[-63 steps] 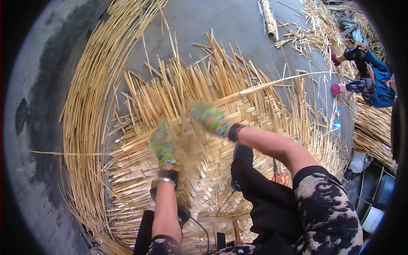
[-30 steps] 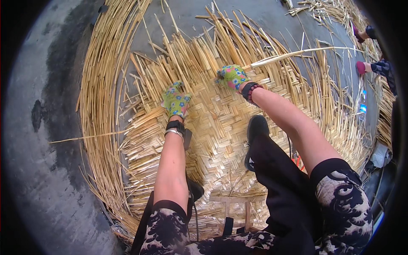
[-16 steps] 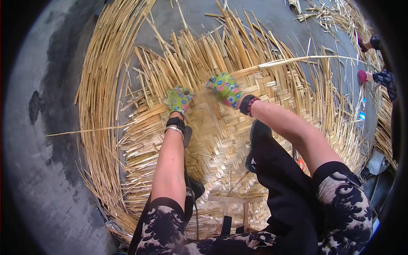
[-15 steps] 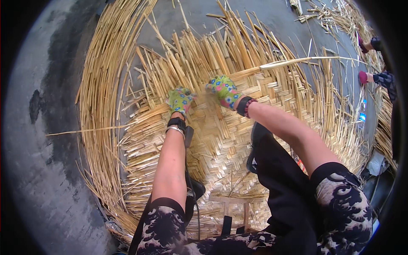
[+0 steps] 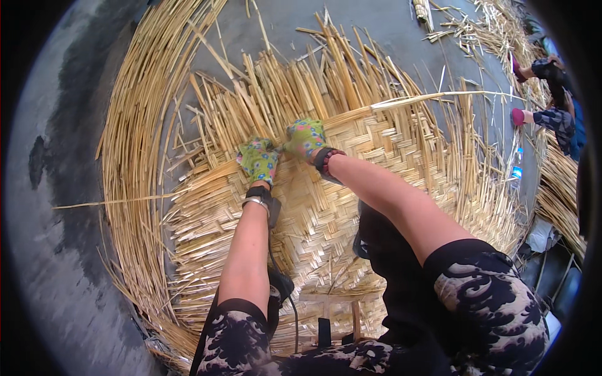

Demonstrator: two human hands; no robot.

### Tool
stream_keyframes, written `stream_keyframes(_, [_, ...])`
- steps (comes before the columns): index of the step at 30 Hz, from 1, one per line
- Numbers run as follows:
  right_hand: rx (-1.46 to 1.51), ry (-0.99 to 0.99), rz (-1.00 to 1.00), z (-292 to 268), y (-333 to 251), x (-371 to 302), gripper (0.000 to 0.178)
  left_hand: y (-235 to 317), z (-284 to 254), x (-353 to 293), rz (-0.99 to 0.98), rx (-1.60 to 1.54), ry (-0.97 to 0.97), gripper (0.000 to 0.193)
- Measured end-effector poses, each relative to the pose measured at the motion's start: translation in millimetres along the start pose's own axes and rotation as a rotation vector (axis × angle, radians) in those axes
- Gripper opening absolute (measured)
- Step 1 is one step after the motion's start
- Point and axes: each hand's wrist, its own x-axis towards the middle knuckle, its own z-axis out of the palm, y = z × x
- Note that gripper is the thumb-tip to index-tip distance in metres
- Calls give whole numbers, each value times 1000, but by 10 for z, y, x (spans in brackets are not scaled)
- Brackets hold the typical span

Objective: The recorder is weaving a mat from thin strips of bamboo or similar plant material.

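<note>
A large mat [image 5: 338, 232] of flattened straw-coloured reed strips, woven in a herringbone pattern, lies under and ahead of me. Both my hands wear green floral gloves and are close together at the mat's far working edge. My left hand [image 5: 258, 161] is closed on reed strips [image 5: 216, 174] that run out to the left. Just right of it and slightly farther off, my right hand [image 5: 305, 138] is closed too, at the end of crosswise strips [image 5: 351, 115] reaching far right. Its fingertips are mostly hidden. Unwoven reed ends [image 5: 291, 84] fan out beyond both hands.
A long curved bundle of loose reeds [image 5: 135, 138] lies along the left on the grey floor [image 5: 59, 263]. At the right are a plastic bottle [image 5: 517, 169], another person's feet in dark red shoes [image 5: 518, 117], and more reeds [image 5: 558, 182]. My legs [image 5: 401, 282] are over the mat.
My right hand has moved left and nearer to my left hand, narrowing the gap between them. The whole view has shifted slightly, and the left hand stays at the same part of the mat.
</note>
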Motion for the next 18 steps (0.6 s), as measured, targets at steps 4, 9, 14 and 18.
stream_keyframes(4, [302,163,-276,-66,250,-379,18,125,55,-22,-20,32,-82,51])
stream_keyframes(9, [428,63,-220,-624,1169,-1827,24,-7,14,57,0,71,-25,43])
stream_keyframes(14, [577,438,532,-372,2197,-3450,29,605,-178,60,286,-285,219,18])
stream_keyframes(18, [646,366,909,164,2094,-4305,37,1046,-14,35,491,-495,83,24])
